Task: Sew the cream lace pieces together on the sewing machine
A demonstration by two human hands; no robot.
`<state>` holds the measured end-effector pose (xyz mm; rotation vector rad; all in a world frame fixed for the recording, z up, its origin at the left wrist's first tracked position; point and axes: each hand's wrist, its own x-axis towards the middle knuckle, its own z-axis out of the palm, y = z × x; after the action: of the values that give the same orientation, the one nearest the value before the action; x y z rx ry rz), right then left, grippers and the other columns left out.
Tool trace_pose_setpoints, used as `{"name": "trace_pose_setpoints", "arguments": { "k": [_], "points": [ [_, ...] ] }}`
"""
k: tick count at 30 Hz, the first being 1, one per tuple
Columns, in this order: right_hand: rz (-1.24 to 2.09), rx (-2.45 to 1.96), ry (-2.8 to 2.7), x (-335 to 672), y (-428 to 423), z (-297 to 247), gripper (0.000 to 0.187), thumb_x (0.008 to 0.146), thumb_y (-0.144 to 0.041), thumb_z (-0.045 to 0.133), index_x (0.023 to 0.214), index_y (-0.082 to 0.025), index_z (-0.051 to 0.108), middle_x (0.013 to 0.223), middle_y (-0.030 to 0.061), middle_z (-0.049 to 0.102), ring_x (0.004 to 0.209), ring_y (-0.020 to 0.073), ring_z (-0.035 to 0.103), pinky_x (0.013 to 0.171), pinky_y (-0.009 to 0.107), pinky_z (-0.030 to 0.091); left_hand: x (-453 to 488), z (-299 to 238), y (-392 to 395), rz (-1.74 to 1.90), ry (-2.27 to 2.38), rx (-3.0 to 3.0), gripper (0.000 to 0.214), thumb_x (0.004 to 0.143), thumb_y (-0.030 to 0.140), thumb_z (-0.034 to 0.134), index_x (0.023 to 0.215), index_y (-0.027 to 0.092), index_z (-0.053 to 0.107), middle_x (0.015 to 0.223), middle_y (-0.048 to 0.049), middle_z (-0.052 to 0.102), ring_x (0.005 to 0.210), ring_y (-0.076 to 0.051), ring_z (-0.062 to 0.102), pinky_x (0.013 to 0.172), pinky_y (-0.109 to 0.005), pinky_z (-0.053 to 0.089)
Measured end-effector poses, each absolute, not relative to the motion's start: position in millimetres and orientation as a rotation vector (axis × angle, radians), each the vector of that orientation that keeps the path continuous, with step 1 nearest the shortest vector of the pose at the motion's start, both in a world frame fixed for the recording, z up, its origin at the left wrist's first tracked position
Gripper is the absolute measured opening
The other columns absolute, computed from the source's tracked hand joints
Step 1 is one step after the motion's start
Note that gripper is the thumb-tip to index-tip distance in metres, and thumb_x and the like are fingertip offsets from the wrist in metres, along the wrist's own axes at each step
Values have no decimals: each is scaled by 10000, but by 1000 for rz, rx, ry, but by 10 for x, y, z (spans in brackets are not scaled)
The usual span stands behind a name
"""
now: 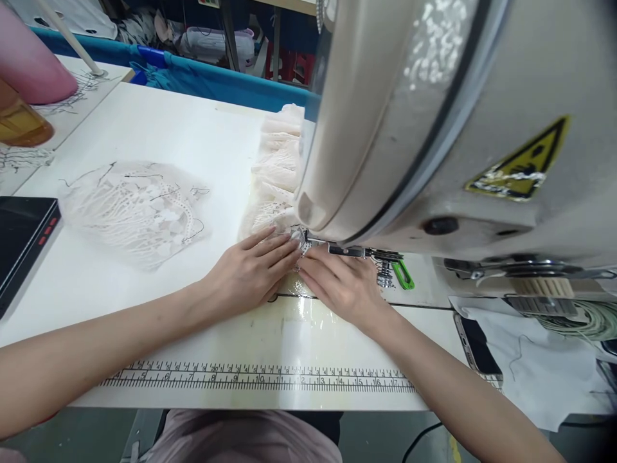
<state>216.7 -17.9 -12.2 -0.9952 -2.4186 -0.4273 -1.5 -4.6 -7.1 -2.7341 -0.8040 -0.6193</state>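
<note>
— Why are the hands being laid so flat just above the printed ruler (260,378) at lower centre?
— The lace strip (276,173) at centre frame is being pressed smooth against the table (159,128). The left hand (250,273) and right hand (340,286) are being held with fingers stretched out, and nothing is being gripped (only pushed down).
— What is being hidden?
— Whatever lies just beyond the hands is being covered by the sewing machine (434,128) at upper right, and the strip's far end is being cut off behind it.
</note>
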Motion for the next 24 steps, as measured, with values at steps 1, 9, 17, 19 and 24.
{"name": "trace_pose_setpoints", "arguments": {
  "k": [1,9,17,19,24],
  "points": [
    [-436,-964,-2443,2161,-177,-117,106,888,-176,609,978,-223,642,983,-48,728,765,93,612,659,256,399,-16,-74,-45,-614,-807,-2733,310,951,161,436,1153,110,666,1230,-91,657,1151,-230,632,1021,-383,511],
    [-361,-893,-2466,2159,-164,-160,140,863,-94,605,958,-192,635,956,-52,719,807,95,609,690,252,432,-12,-86,-59,-580,-801,-2726,299,954,157,448,1153,90,661,1229,-114,657,1151,-233,632,1017,-369,517],
    [-287,-854,-2441,2137,-172,-155,151,855,-78,636,981,-156,669,975,-4,730,804,113,616,721,253,446,4,-98,-67,-571,-813,-2722,301,957,134,422,1148,73,647,1194,-114,682,1150,-217,633,1028,-349,507],
    [-285,-855,-2436,2135,-173,-156,151,854,-72,635,974,-156,675,951,-3,730,796,111,611,717,249,444,14,-95,-68,-580,-810,-2708,305,954,131,416,1138,57,648,1188,-124,683,1133,-224,642,1017,-350,514],
    [-275,-913,-2427,2120,-167,-148,182,846,-44,625,962,-173,679,906,-16,726,745,97,599,695,237,434,39,-98,-65,-573,-841,-2676,317,949,144,406,1125,49,653,1173,-143,687,1115,-242,652,991,-362,529]
  ]
}}
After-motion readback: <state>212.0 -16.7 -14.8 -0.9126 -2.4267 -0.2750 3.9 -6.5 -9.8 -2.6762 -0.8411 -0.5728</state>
